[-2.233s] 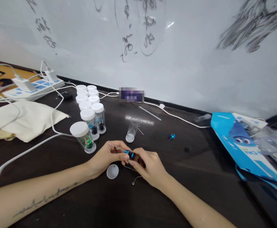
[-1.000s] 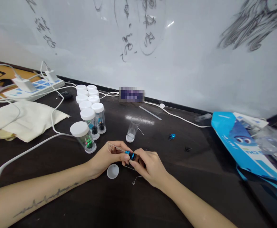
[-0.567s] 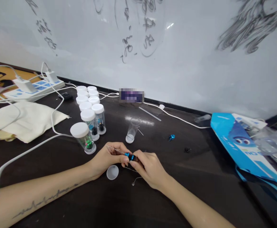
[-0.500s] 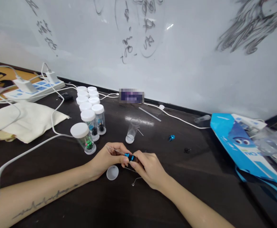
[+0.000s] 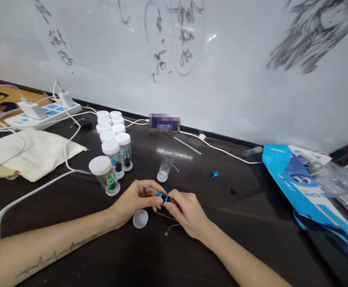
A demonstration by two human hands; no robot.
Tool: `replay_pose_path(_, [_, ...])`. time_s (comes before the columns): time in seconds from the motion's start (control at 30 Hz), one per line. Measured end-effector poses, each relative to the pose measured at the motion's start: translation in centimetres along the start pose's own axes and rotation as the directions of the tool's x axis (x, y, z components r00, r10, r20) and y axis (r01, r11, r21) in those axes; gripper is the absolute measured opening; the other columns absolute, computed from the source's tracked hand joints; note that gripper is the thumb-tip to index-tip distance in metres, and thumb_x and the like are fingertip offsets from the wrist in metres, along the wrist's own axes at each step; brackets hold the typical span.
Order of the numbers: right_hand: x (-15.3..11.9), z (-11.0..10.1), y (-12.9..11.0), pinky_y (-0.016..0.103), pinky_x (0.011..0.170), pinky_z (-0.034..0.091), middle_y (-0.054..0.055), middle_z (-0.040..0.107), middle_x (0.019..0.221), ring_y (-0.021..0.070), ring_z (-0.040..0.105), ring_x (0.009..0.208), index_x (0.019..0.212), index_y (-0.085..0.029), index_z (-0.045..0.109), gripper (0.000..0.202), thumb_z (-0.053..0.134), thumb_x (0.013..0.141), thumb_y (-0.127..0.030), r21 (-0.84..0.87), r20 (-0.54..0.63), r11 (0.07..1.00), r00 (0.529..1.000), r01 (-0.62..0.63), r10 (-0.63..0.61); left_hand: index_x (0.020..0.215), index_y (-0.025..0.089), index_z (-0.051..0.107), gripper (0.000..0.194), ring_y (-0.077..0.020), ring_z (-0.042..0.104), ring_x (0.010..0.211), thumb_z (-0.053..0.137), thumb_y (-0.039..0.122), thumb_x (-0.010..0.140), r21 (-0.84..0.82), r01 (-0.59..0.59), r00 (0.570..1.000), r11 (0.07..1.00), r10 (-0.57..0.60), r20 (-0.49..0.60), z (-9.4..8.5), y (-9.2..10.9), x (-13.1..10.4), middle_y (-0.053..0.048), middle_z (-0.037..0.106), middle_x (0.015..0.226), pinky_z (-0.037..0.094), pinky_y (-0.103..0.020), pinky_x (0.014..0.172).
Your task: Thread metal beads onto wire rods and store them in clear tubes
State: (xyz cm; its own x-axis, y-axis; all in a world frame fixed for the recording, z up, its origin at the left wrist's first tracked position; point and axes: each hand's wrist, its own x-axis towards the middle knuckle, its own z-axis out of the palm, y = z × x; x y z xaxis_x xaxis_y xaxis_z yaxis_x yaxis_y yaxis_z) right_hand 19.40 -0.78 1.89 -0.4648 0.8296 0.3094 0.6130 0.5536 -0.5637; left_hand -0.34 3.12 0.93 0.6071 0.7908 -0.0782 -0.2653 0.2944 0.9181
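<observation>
Between my hands is a small blue and black part [image 5: 163,196] with thin metal wires extending from it. My left hand [image 5: 138,199] pinches its left end, and a wire slants up past those fingers. The fingers of my right hand [image 5: 188,211] are closed on its right end. Below them a thin wire with a looped end [image 5: 171,228] shows near my right hand. A white round lid [image 5: 140,219] lies just below my left hand. Behind my hands stands an uncapped clear tube [image 5: 165,167] with a thin metal pin beside it.
Several white-capped clear jars [image 5: 110,147] stand at left behind a thick white cable [image 5: 12,207]. A blue piece [image 5: 214,174] and a black piece [image 5: 234,191] lie at right, near a blue bag [image 5: 296,179]. A cream cloth [image 5: 33,153] and power strip [image 5: 47,115] are far left.
The view has shifted very slightly. My hands keep nearly the same pose around the blue and black part.
</observation>
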Motion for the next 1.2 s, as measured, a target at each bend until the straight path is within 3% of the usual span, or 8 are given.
replay_pose_path(0.1, [-0.03, 0.02, -0.01, 0.024, 0.055, 0.034, -0.004, 0.049, 0.061, 0.0123, 0.047, 0.052, 0.078, -0.02, 0.049, 0.03, 0.038, 0.102, -0.037, -0.016, -0.003, 1.0, 1.0, 0.007, -0.007, 0.095, 0.013, 0.069, 0.026, -0.0079, 0.061, 0.057, 0.08, 0.022, 0.074, -0.026, -0.021, 1.0, 0.999, 0.022, 0.004, 0.02, 0.1, 0.04, 0.0, 0.069, 0.068, 0.051, -0.018, 0.06])
replay_pose_path(0.27, [-0.15, 0.05, -0.07, 0.024, 0.054, 0.033, -0.004, 0.048, 0.059, 0.012, 0.045, 0.051, 0.078, -0.021, 0.048, 0.026, 0.04, 0.1, -0.032, -0.017, -0.01, 1.0, 1.0, 0.026, -0.026, 0.085, 0.011, 0.065, 0.023, -0.0109, 0.064, 0.056, 0.08, 0.026, 0.074, -0.066, -0.014, 1.0, 0.998, 0.015, 0.022, 0.03, 0.16, 0.03, -0.005, 0.073, 0.068, 0.051, -0.019, 0.054])
replay_pose_path(0.6, [-0.26, 0.14, 0.16, 0.024, 0.054, 0.031, -0.004, 0.046, 0.06, 0.0116, 0.044, 0.051, 0.079, -0.02, 0.048, 0.024, 0.042, 0.099, -0.032, 0.009, -0.006, 0.999, 1.0, 0.031, -0.031, 0.08, 0.011, 0.06, 0.022, -0.0107, 0.065, 0.057, 0.078, 0.023, 0.076, -0.043, 0.03, 0.998, 0.999, -0.028, 0.049, -0.09, 0.02, -0.04, -0.005, 0.073, 0.069, 0.052, -0.019, 0.054])
replay_pose_path(0.9, [-0.12, 0.15, 0.02, 0.022, 0.054, 0.036, -0.004, 0.056, 0.067, 0.01, 0.05, 0.05, 0.096, -0.019, 0.051, 0.013, 0.053, 0.095, -0.032, 0.066, -0.03, 0.998, 1.0, 0.005, -0.003, 0.078, 0.011, 0.06, 0.021, -0.0088, 0.063, 0.055, 0.077, 0.023, 0.078, -0.081, 0.006, 0.999, 0.997, -0.003, 0.04, 0.13, 0.23, 0.08, -0.003, 0.071, 0.064, 0.051, -0.016, 0.052])
replay_pose_path(1.2, [-0.1, 0.15, 0.1, 0.024, 0.056, 0.033, -0.004, 0.05, 0.062, 0.0127, 0.048, 0.052, 0.085, -0.02, 0.051, 0.025, 0.04, 0.101, -0.036, 0.008, -0.008, 1.0, 1.0, 0.002, -0.001, 0.079, 0.011, 0.06, 0.022, -0.0097, 0.065, 0.057, 0.08, 0.021, 0.075, -0.067, 0.003, 1.0, 0.998, -0.001, 0.025, 0.03, -0.07, 0.03, -0.003, 0.072, 0.066, 0.051, -0.017, 0.053])
